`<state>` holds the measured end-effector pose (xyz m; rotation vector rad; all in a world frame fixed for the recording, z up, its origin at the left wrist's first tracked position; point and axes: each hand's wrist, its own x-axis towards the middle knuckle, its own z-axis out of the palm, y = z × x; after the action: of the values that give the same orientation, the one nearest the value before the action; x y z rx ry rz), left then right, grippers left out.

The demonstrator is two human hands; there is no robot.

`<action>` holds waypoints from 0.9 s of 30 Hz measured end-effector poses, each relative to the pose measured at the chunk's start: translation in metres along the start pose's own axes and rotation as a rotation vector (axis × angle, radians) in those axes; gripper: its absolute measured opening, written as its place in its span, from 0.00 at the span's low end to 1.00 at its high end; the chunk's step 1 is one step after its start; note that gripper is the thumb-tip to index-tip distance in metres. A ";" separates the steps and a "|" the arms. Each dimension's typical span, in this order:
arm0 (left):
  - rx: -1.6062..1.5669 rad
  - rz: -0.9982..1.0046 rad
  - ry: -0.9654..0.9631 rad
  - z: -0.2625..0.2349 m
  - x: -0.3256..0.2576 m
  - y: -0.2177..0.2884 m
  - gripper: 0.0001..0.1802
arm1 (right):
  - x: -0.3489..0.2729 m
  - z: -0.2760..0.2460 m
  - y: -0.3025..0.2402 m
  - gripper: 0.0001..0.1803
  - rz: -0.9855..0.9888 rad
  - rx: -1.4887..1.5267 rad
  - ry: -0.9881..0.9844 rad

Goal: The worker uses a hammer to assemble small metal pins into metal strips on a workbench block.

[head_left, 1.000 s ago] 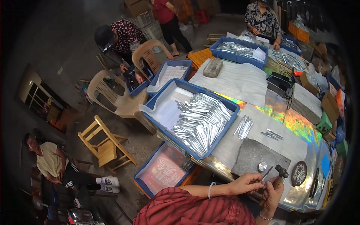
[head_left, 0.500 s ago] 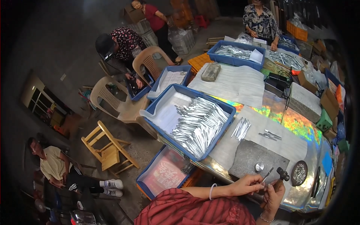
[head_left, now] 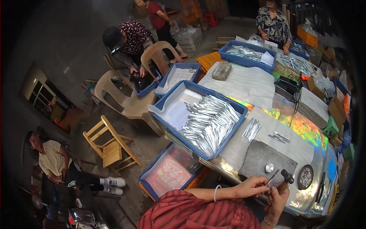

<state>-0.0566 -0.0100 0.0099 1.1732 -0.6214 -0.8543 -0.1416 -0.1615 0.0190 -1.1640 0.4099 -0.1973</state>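
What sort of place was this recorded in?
Likely a small metalwork workshop: a blue tray heaped with slim silvery pieces, a gray block on the worktable, and a hammer in the right hand.

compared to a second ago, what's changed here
The co-worker in the red top has moved left; the whole view has shifted slightly. Nothing was taken hold of or let go: the left hand still holds the rod, the right hand the hammer. The grey slab stayed put.

Workshop, hand-work type: bench [head_left: 309,128] with blue tray [head_left: 178,136] of metal rods [head_left: 213,120] and stone slab [head_left: 263,157] on it; hammer [head_left: 286,176] at its near edge; cardboard boxes [head_left: 336,110] at its right side.
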 end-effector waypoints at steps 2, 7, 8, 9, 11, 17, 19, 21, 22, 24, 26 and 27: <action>0.008 0.003 0.005 0.000 -0.002 -0.001 0.09 | -0.001 -0.001 0.002 0.11 -0.008 -0.002 -0.006; -0.009 -0.008 0.015 0.004 -0.006 0.001 0.09 | -0.005 0.000 0.001 0.11 -0.014 -0.002 -0.035; -0.010 -0.010 0.015 0.005 -0.006 0.002 0.09 | -0.006 0.001 0.000 0.11 -0.012 -0.006 -0.035; -0.014 -0.010 0.019 0.005 -0.007 0.003 0.09 | -0.007 0.001 0.000 0.12 -0.005 -0.006 -0.021; 0.012 0.002 0.011 0.004 -0.010 0.007 0.09 | -0.009 0.003 -0.001 0.12 0.004 -0.010 -0.011; 0.413 0.245 0.032 0.001 -0.017 0.006 0.09 | -0.017 0.006 -0.006 0.11 -0.048 -0.039 -0.024; 0.519 0.321 0.024 0.002 -0.018 -0.004 0.09 | -0.020 0.006 -0.009 0.12 -0.047 -0.049 -0.068; 0.666 0.394 0.010 0.006 -0.020 -0.010 0.10 | -0.023 0.007 -0.009 0.12 -0.038 -0.041 -0.058; 0.664 0.405 0.014 0.007 -0.022 -0.011 0.10 | -0.025 0.007 -0.007 0.12 -0.026 -0.023 -0.046; 0.735 0.453 0.017 0.008 -0.026 -0.010 0.10 | -0.029 0.004 -0.006 0.12 -0.026 -0.028 -0.044; 0.757 0.468 0.020 0.008 -0.030 -0.004 0.10 | -0.036 0.009 -0.010 0.12 -0.034 -0.016 -0.045; 0.780 0.472 0.017 0.008 -0.033 0.002 0.10 | -0.038 0.009 -0.012 0.12 -0.038 -0.020 -0.049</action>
<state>-0.0801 0.0136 0.0143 1.6244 -1.2210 -0.1789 -0.1714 -0.1449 0.0414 -1.1947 0.3478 -0.1980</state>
